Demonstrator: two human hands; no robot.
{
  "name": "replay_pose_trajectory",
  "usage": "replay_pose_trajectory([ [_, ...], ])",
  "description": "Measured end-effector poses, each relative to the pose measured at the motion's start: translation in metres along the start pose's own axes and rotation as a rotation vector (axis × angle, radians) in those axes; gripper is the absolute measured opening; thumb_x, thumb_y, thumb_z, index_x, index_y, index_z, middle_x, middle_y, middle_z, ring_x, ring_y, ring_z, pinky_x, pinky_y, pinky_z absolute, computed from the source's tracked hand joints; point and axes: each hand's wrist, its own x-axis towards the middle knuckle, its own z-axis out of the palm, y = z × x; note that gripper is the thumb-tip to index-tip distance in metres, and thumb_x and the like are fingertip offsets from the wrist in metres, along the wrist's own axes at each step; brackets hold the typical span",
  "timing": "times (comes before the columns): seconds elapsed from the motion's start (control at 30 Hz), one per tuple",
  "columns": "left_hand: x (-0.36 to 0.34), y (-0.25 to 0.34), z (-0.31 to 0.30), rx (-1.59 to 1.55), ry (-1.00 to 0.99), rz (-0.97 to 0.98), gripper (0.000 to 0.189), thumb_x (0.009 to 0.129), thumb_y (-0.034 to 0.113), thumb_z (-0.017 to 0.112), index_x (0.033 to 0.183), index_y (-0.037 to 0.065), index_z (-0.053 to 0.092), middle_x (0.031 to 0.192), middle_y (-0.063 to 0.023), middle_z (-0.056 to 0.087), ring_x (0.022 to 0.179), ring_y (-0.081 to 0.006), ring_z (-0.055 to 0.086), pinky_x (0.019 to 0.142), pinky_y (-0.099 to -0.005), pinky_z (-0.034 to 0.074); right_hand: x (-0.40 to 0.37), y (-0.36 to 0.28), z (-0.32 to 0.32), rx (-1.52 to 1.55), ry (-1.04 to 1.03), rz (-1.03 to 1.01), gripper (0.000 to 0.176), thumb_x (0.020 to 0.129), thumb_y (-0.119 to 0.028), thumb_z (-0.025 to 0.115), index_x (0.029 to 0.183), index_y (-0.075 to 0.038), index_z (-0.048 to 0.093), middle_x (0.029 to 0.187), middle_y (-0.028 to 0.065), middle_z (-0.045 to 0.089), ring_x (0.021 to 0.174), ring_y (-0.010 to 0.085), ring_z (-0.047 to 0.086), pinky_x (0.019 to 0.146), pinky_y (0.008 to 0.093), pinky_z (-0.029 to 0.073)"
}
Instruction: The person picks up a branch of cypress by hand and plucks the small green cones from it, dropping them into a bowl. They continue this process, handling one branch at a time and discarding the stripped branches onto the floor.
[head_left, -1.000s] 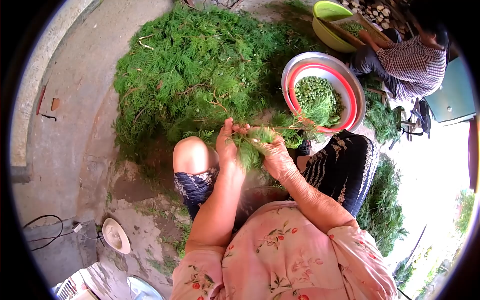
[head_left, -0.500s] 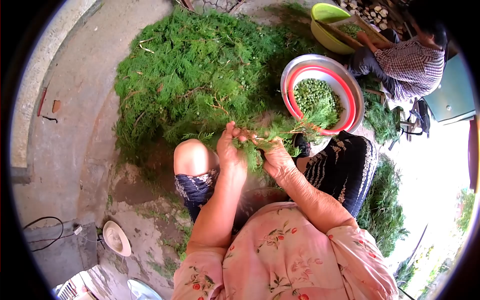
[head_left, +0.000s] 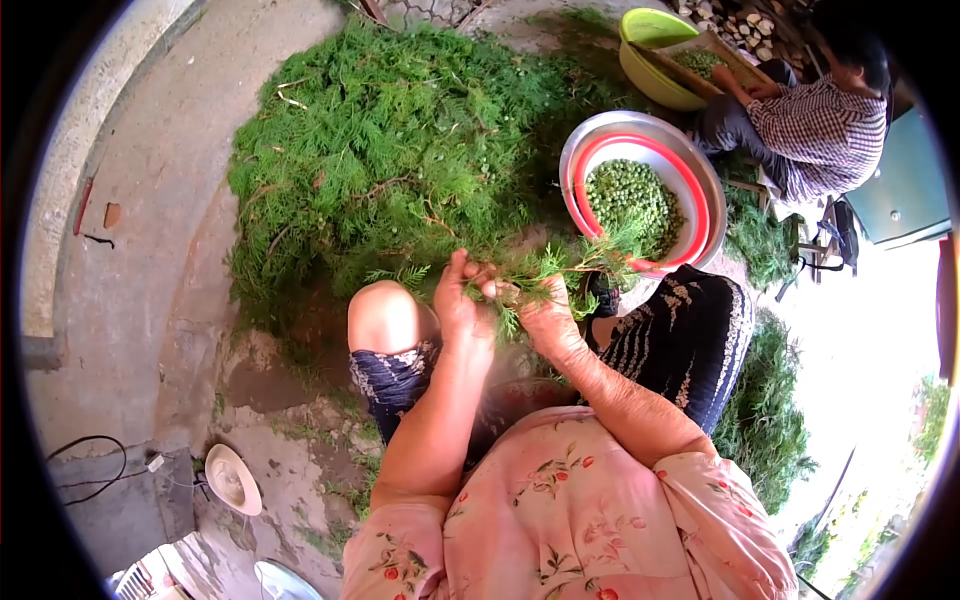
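Note:
A leafy evergreen sprig (head_left: 590, 262) stretches from between my two hands toward the right, its tip over the rim of a metal basin (head_left: 712, 215). My left hand (head_left: 465, 300) is closed on the sprig's left part, thumb and fingers bent. My right hand (head_left: 545, 315) grips it just beside, fingers partly hidden by foliage. Inside the basin sits a red-rimmed bowl (head_left: 690, 180) holding many small round green cones (head_left: 630, 190). A large heap of cut evergreen branches (head_left: 370, 150) lies beyond my hands.
At the upper right a person in a checked shirt (head_left: 825, 130) sits with hands at a woven tray (head_left: 745, 62) over a yellow-green tub (head_left: 640, 60). More branches (head_left: 765, 430) lie right of my knee. A pale hat (head_left: 232, 478) is at lower left.
The sprig has shifted slightly, its leafy end lifting a little at the bowl's edge, so more of the cones show. My hands stay close together, with only small movement.

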Motion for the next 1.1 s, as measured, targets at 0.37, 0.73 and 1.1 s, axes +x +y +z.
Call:
replay_pose_trajectory([
  [0.37, -0.008, 0.008, 0.014, -0.04, 0.032, -0.107, 0.017, 0.093, 0.029, 0.044, 0.09, 0.012, 0.046, 0.057, -0.0008, 0.046, 0.053, -0.0236, 0.051, 0.041, -0.0417, 0.046, 0.004, 0.008, -0.018, 0.106, 0.055, 0.333, 0.018, 0.083, -0.005, 0.053, 0.1, -0.009, 0.055, 0.088, 0.0041, 0.057, 0.074, 0.0143, 0.05, 0.063, 0.0276, 0.043],
  [0.73, 0.023, 0.011, -0.022, -0.375, 0.101, -0.177, 0.017, 0.093, 0.024, 0.041, 0.088, 0.01, 0.05, 0.055, -0.0014, 0.047, 0.051, -0.0192, 0.048, 0.052, -0.0366, 0.043, 0.018, -0.016, -0.02, 0.58, 0.265, 0.558, 0.012, 0.083, -0.021, 0.063, 0.085, -0.011, 0.056, 0.075, 0.0015, 0.057, 0.054, 0.0107, 0.049, 0.039, 0.0213, 0.033],
  [1.1, 0.027, 0.014, -0.032, -0.099, 0.041, -0.137, 0.025, 0.095, 0.033, 0.038, 0.093, 0.011, 0.051, 0.058, 0.0024, 0.044, 0.054, -0.0148, 0.044, 0.061, -0.033, 0.041, 0.068, -0.082, -0.139, 0.51, 0.767, 0.269, 0.014, 0.09, -0.016, 0.05, 0.094, -0.002, 0.051, 0.076, 0.0069, 0.051, 0.065, 0.017, 0.05, 0.059, 0.0316, 0.049],
])
